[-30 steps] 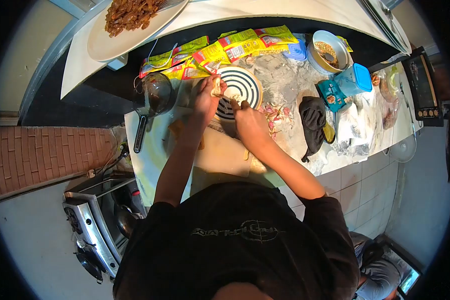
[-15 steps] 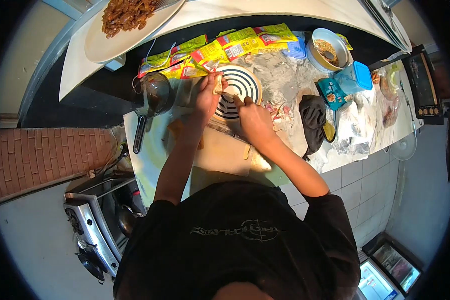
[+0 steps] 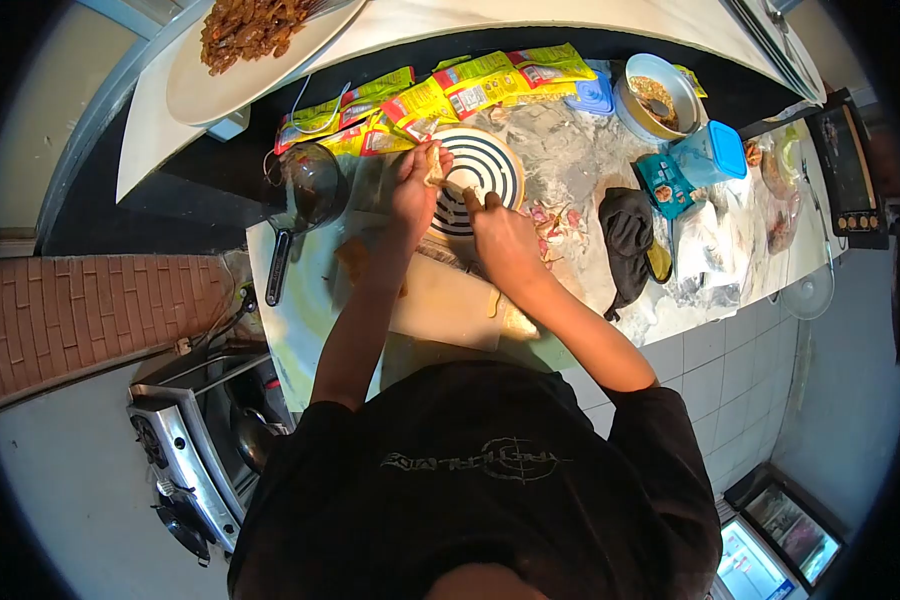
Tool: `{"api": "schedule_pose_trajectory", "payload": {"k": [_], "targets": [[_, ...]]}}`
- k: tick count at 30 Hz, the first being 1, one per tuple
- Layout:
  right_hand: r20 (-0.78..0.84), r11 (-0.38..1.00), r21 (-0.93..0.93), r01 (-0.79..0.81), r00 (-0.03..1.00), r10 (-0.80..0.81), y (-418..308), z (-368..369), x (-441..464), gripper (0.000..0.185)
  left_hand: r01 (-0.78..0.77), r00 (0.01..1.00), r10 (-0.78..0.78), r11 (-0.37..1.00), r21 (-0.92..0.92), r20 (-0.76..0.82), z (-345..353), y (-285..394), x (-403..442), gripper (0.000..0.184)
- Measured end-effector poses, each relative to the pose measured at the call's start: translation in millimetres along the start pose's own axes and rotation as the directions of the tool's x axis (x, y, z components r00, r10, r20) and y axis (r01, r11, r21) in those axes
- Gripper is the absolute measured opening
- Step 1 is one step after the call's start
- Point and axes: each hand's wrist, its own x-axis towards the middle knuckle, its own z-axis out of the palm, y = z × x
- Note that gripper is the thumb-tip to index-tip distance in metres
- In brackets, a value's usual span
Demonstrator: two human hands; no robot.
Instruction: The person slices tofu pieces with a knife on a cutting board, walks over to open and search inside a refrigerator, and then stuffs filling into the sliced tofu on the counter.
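Observation:
Over the left side of a round plate with dark and white rings [image 3: 505, 165], my left hand [image 3: 417, 190] is closed on a pale folded piece [image 3: 433, 167], too small to identify. My right hand [image 3: 500, 225] is closed at the plate's lower right, its fingertips pinching another small pale bit [image 3: 477, 194]. A thin dark thing, partly hidden, lies between the two hands. Below them on the table is a pale board [image 3: 445, 300] with a small yellowish strip [image 3: 492, 303] on it. Reddish peels [image 3: 555, 225] lie right of my right hand.
Yellow packets [image 3: 455, 92] line the back. A dark pan [image 3: 310, 185] stands left. To the right are a bowl with a spoon [image 3: 660, 97], a blue-lidded container [image 3: 710, 155], a teal packet [image 3: 664, 185] and a black cloth [image 3: 625, 250]. A food plate [image 3: 195, 90] sits on the upper shelf.
My right hand has shifted slightly at the plate, while my left hand stays nearly in place with the pale piece. At the lower right, a person seen earlier is no longer in view.

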Motion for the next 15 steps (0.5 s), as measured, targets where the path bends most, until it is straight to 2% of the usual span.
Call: {"api": "schedule_pose_trajectory", "payload": {"k": [3, 5, 9, 12, 15], "targets": [[-0.018, 1.000, 0.028, 0.010, 1.000, -0.010, 5.3, -7.7, -5.9, 0.048, 0.015, 1.000, -0.015, 0.999, 0.030, 0.003, 3.9, 4.1, -6.0, 0.041], [-0.019, 1.000, 0.014, -0.017, 1.000, 0.017, 4.8, -11.9, -3.1, 0.048, 0.045, 0.996, -0.041, 0.998, -0.047, 0.084, 8.1, 5.9, -8.3, 0.040], [0.001, 0.997, 0.004, -0.074, 0.997, 0.074, 1.8, -7.9, 6.4, 0.050, 0.064, 0.992, -0.051, 0.992, -0.110, 0.115, 13.4, 6.1, -6.7, 0.039], [-0.002, 1.000, 0.026, 0.012, 1.000, -0.012, 3.8, -10.5, 1.5, 0.039, 0.026, 0.993, -0.018, 0.997, -0.075, 0.113, 6.0, 5.4, -3.7, 0.040], [0.044, 0.999, 0.020, 0.033, 0.998, -0.034, 7.9, -14.2, -6.2, 0.039, -0.012, 0.994, 0.011, 1.000, 0.012, 0.113, 6.2, 6.0, -6.5, 0.039]]}}
